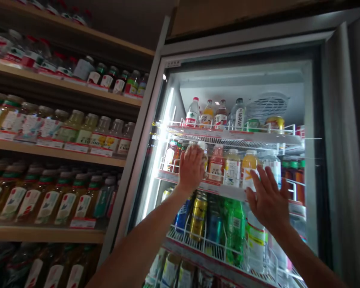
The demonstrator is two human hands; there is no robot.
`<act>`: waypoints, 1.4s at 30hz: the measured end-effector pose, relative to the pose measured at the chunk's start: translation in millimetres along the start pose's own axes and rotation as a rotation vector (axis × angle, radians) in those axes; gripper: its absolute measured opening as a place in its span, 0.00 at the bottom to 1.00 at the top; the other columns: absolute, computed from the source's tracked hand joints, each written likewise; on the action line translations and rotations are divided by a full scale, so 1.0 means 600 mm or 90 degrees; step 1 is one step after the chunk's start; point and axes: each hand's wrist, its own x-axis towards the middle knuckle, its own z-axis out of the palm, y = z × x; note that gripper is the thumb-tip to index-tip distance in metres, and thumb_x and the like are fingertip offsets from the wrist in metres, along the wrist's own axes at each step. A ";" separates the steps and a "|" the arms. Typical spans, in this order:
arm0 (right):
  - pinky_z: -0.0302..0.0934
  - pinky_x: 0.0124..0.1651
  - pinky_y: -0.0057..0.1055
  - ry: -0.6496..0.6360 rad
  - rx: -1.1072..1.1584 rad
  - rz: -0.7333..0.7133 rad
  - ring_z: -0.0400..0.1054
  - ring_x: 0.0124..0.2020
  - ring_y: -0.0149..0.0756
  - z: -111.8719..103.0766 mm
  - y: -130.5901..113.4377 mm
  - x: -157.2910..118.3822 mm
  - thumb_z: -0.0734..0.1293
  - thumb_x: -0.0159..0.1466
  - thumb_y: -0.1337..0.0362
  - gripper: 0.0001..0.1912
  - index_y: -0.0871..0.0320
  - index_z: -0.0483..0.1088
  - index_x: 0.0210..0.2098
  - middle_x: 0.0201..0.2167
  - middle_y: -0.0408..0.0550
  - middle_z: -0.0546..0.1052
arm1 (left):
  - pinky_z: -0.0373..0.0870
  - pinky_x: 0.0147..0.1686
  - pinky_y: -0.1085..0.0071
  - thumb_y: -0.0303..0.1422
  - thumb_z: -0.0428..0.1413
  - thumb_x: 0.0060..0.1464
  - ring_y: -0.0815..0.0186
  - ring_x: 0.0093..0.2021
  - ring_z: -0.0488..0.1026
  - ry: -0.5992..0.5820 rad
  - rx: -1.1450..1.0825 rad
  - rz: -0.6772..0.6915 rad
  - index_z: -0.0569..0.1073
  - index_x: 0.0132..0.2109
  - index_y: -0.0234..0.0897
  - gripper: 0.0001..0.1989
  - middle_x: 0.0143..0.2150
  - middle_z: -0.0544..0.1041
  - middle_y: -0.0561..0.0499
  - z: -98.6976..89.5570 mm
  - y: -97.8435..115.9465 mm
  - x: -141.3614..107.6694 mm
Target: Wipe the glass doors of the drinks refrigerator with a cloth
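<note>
My left hand (192, 167) is raised before the middle shelf of a lit drinks fridge (243, 52), its fingers stretched upward and slightly blurred. It covers part of a white-capped bottle (202, 145); whether it touches anything I cannot tell. To the right, my right hand (269, 202) is spread with nothing in it, in front of an orange juice bottle (250, 162) and a large clear bottle (271, 166). Between the hands stand a red drink bottle (216, 164) and a pale yellow tea bottle (232, 168). Faint reflections suggest glass across the fridge front.
On the fridge's top shelf (237, 135) stand several bottles and cans. Below the hands are a gold can (198, 216) and a green soda bottle (235, 228) on a wire shelf. Wooden shelving (48, 146) full of bottles lines the left, beside the grey fridge frame (141, 136).
</note>
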 end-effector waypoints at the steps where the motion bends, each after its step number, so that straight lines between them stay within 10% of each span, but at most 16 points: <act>1: 0.34 0.64 0.50 0.002 -0.001 -0.001 0.48 0.64 0.44 0.001 0.000 0.000 0.55 0.64 0.59 0.28 0.54 0.50 0.63 0.62 0.52 0.58 | 0.50 0.61 0.52 0.32 0.42 0.59 0.56 0.65 0.48 0.006 -0.001 -0.025 0.60 0.58 0.32 0.21 0.62 0.61 0.41 0.002 0.004 0.005; 6: 0.34 0.64 0.50 0.011 -0.007 -0.006 0.48 0.64 0.44 0.005 0.002 -0.001 0.54 0.65 0.60 0.27 0.54 0.49 0.63 0.62 0.52 0.59 | 0.47 0.63 0.56 0.33 0.42 0.59 0.60 0.65 0.49 -0.035 -0.038 0.264 0.63 0.57 0.37 0.20 0.62 0.62 0.49 0.010 0.021 0.020; 13: 0.35 0.64 0.50 0.008 -0.019 -0.015 0.48 0.64 0.44 0.005 0.004 0.000 0.55 0.64 0.59 0.29 0.53 0.46 0.64 0.62 0.51 0.58 | 0.54 0.58 0.51 0.33 0.42 0.58 0.53 0.63 0.55 0.011 0.048 -0.111 0.64 0.56 0.32 0.20 0.61 0.62 0.40 0.007 -0.077 0.080; 19: 0.35 0.64 0.50 0.010 -0.017 -0.014 0.48 0.64 0.43 0.006 0.003 -0.002 0.55 0.64 0.59 0.29 0.52 0.46 0.64 0.62 0.51 0.59 | 0.49 0.61 0.55 0.33 0.43 0.58 0.59 0.64 0.52 -0.040 -0.001 0.153 0.63 0.57 0.38 0.20 0.61 0.63 0.48 0.008 -0.035 0.068; 23: 0.36 0.64 0.50 0.013 -0.014 -0.010 0.49 0.64 0.43 0.007 0.003 0.000 0.54 0.64 0.59 0.27 0.53 0.49 0.63 0.61 0.51 0.60 | 0.52 0.59 0.51 0.32 0.42 0.58 0.56 0.64 0.53 -0.003 0.031 -0.046 0.62 0.57 0.34 0.20 0.62 0.61 0.42 0.009 -0.036 0.071; 29: 0.36 0.64 0.50 0.004 -0.024 -0.013 0.49 0.64 0.43 0.008 0.006 -0.002 0.54 0.64 0.59 0.27 0.54 0.50 0.62 0.61 0.52 0.61 | 0.50 0.61 0.54 0.33 0.43 0.58 0.58 0.64 0.53 -0.025 0.019 0.084 0.63 0.57 0.37 0.20 0.61 0.62 0.45 0.009 -0.063 0.074; 35: 0.36 0.63 0.50 0.006 -0.040 -0.009 0.48 0.64 0.43 0.006 0.004 0.012 0.53 0.64 0.59 0.25 0.54 0.53 0.61 0.61 0.53 0.60 | 0.57 0.55 0.50 0.32 0.42 0.58 0.52 0.62 0.57 0.057 0.073 -0.180 0.64 0.55 0.31 0.20 0.60 0.63 0.36 -0.005 -0.149 0.073; 42: 0.38 0.61 0.55 0.010 -0.094 0.041 0.47 0.64 0.47 0.014 0.012 0.116 0.53 0.65 0.60 0.25 0.60 0.55 0.60 0.63 0.57 0.56 | 0.48 0.62 0.56 0.34 0.44 0.58 0.61 0.65 0.49 -0.049 -0.006 0.212 0.63 0.57 0.40 0.19 0.62 0.62 0.48 0.014 0.001 0.068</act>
